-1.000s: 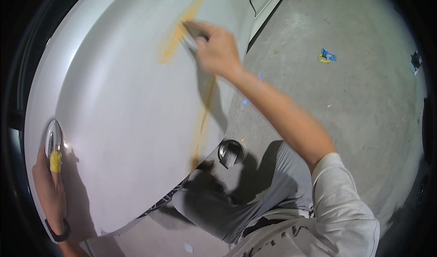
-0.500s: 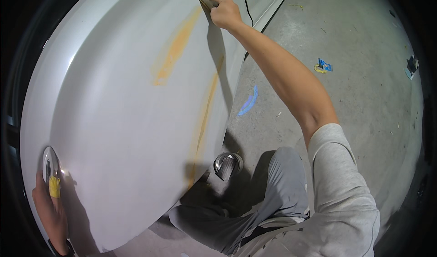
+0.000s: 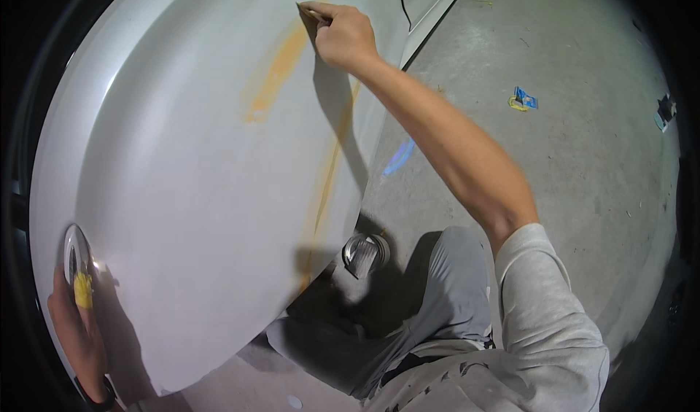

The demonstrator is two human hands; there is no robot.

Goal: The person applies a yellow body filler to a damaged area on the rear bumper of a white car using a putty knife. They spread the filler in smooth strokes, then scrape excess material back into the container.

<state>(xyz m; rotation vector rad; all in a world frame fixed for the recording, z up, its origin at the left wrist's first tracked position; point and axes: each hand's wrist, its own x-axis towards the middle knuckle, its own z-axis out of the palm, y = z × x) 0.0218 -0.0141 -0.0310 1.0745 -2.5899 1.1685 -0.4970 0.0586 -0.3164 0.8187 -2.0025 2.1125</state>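
Observation:
The pale car door (image 3: 204, 215) fills the left and middle of the view. Two orange-yellow filler patches mark it: a broad smear (image 3: 281, 65) and a long thin streak (image 3: 326, 186) closer to the door's edge. My right hand (image 3: 344, 36) is closed, pinching what looks like a thin folded piece of sandpaper (image 3: 310, 18) against the top of the broad smear. Its shadow falls across the panel. At the lower left, my left hand (image 3: 76, 332) grips the door handle (image 3: 73, 255). Something yellow wraps one of its fingers; the fingertips behind the handle are hidden.
Below the door's edge, a round metal tin (image 3: 366, 255) stands on the concrete floor (image 3: 569, 171) near my bent leg (image 3: 459, 288). A blue-and-yellow scrap (image 3: 523, 99) lies further right, and a dark scrap (image 3: 664, 111) at the far right.
My right hand has slid left and slightly down with the sandpaper, now covering the upper end of the broad smear. My left hand keeps its grip on the handle.

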